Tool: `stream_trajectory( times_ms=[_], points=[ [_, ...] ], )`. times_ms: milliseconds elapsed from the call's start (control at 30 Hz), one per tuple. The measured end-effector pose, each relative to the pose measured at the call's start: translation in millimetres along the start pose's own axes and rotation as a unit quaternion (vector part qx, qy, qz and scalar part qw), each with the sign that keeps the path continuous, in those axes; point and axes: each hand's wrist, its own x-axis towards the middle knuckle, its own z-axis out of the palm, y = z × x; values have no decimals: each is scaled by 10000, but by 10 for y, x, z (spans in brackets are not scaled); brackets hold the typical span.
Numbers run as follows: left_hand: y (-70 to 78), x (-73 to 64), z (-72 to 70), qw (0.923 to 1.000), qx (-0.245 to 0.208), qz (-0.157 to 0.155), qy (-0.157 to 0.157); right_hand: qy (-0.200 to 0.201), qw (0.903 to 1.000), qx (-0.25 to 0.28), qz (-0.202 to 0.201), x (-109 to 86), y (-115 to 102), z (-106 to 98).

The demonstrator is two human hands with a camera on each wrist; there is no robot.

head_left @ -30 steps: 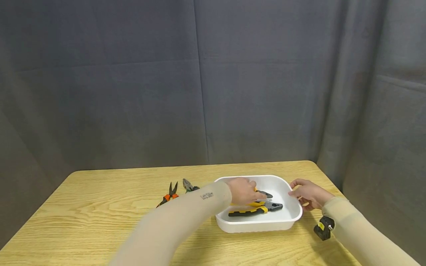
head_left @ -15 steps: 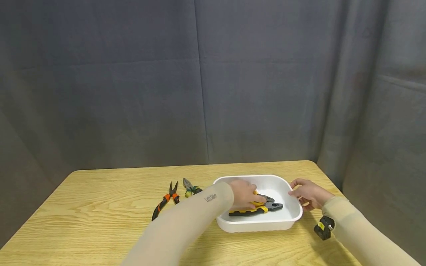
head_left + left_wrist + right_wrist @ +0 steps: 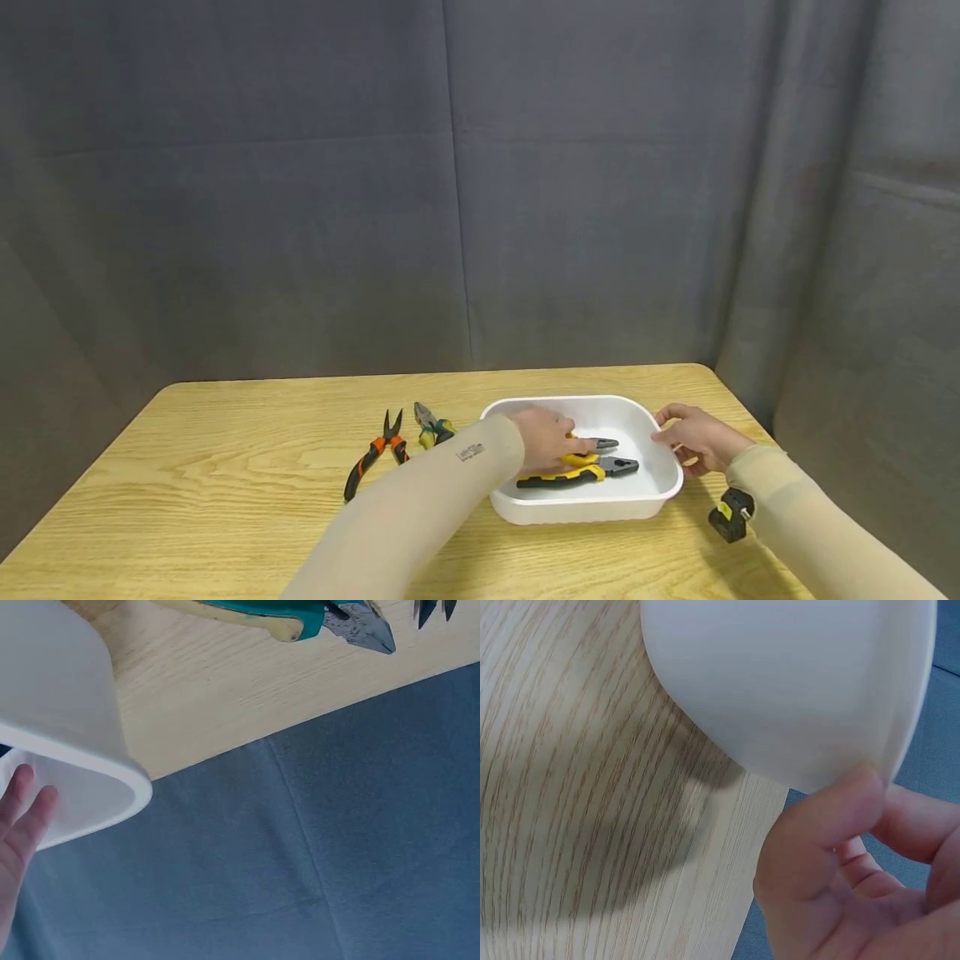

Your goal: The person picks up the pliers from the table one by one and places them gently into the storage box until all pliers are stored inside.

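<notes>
My left hand point(image 3: 546, 440) reaches into a white plastic tub point(image 3: 585, 508), its fingers over yellow-handled pliers point(image 3: 604, 443) that it partly covers. Two fairly straight fingertips point(image 3: 46, 801) show inside the tub in the left wrist view; the thumb is hidden. In front of that pair lie combination pliers point(image 3: 619, 467) with black and yellow handles. At the tub's right end my right hand point(image 3: 701, 440) pinches the rim, with the thumb point(image 3: 840, 806) on the outer wall in the right wrist view.
Left of the tub, long-nose pliers point(image 3: 375, 454) with orange and black handles lie spread on the wooden table point(image 3: 225, 475). Beside them are pliers point(image 3: 431, 427) with green and yellow handles, partly behind my left sleeve. A grey curtain point(image 3: 300, 208) hangs behind the table.
The left hand has shifted slightly inside the tub. Under its fingers, the rear yellow-handled pliers have turned a little, their tips now away from the front pair. The right hand stays at the rim.
</notes>
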Motion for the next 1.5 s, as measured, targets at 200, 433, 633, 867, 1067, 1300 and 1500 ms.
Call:
stream_trajectory(
  times_ms=[200, 433, 633, 867, 1067, 1300, 1500],
  points=[
    [-32, -97, 32, 9982, -388, -273, 366, -33, 10000, 19, -15, 35, 2, 27],
    [-20, -198, 23, 9959, -372, -426, 709, -34, 10000, -14, -64, 65, 5, 23],
    [-11, -289, -78, 9930, -733, -437, 811, -25, 10000, -51, -53, 78, 7, -27],
    [-29, -436, -71, 9859, -948, -785, 1135, -26, 10000, -56, -57, 103, -2, -32],
    [-27, -549, -24, 9805, -1038, -1005, 1330, -30, 10000, -29, -78, 104, 7, -40],
    [-11, -662, -10, 9796, -905, -1165, 1364, -20, 9999, -16, -102, 91, 9, -42],
    [2, -731, -23, 9763, -1014, -1307, 1392, -74, 9999, 74, -109, 75, 40, -48]
  ],
)
